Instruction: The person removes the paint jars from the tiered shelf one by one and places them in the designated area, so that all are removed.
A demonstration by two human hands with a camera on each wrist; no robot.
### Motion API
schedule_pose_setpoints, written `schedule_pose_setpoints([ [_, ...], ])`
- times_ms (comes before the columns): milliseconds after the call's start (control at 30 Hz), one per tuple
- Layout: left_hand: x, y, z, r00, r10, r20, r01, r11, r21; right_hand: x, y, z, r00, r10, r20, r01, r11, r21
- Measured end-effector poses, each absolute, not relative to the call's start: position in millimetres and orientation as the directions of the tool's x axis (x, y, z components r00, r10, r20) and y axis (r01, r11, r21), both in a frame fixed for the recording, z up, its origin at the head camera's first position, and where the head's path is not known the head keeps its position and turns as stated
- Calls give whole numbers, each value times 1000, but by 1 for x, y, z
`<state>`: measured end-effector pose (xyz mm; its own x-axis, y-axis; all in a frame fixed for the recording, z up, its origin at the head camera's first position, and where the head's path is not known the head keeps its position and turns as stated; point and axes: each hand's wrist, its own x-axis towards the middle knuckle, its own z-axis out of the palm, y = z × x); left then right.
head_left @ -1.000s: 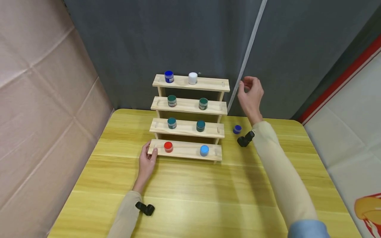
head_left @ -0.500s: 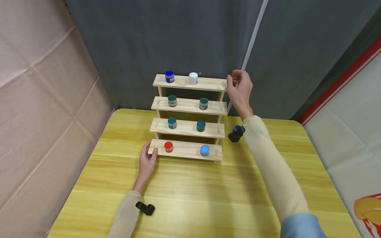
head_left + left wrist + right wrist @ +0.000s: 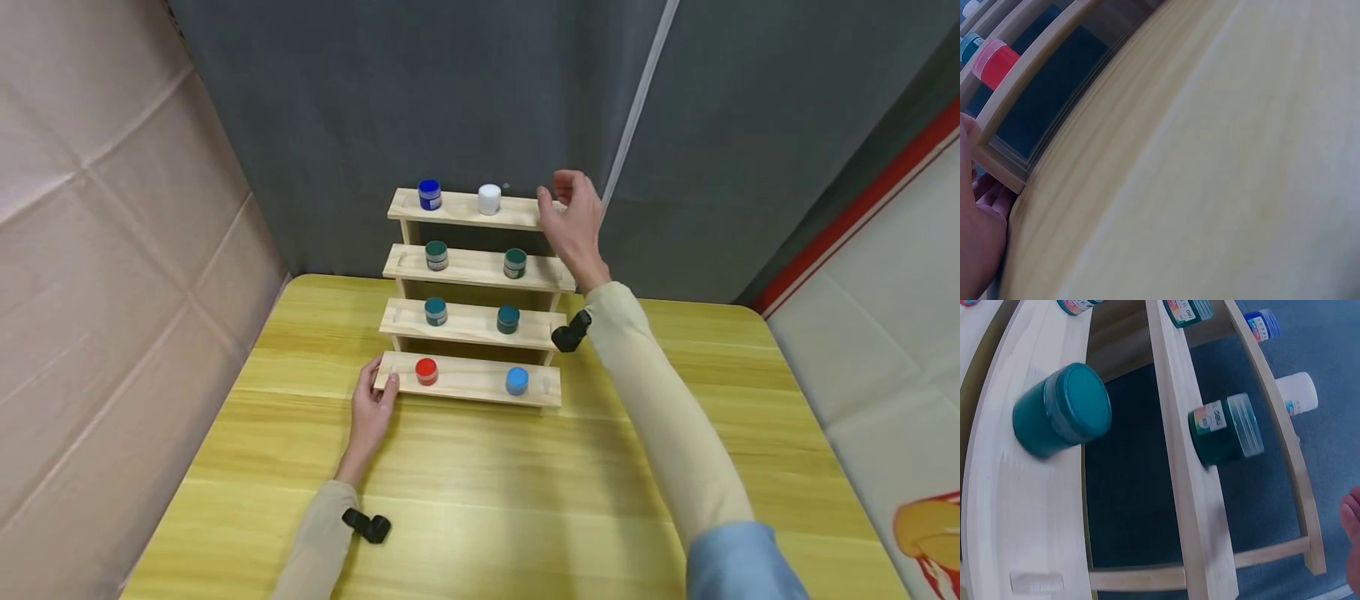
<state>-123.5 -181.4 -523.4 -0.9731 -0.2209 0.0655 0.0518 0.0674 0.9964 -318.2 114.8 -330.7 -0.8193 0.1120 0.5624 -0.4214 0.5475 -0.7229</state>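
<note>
Left hand (image 3: 371, 411) grips the wooden rack (image 3: 470, 377) at its near left corner. Rack stands on the table (image 3: 465, 492), long axis left-to-right, steps descending toward the person. Right hand (image 3: 573, 223), thumb and fingers apart, at rack's top right end.

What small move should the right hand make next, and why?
Probably ease the right hand left toward the white jar: it is the nearest jar on the top shelf, this hand seems empty, and the left hand grips the bottom shelf.
</note>
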Motion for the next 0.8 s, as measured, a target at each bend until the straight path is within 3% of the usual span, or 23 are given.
schedule_pose_setpoints([
  [800,-121,-179,-528,-965,-239,106,97,49,994,-319,70,-333,-879,-20,476,-406,554,-726],
])
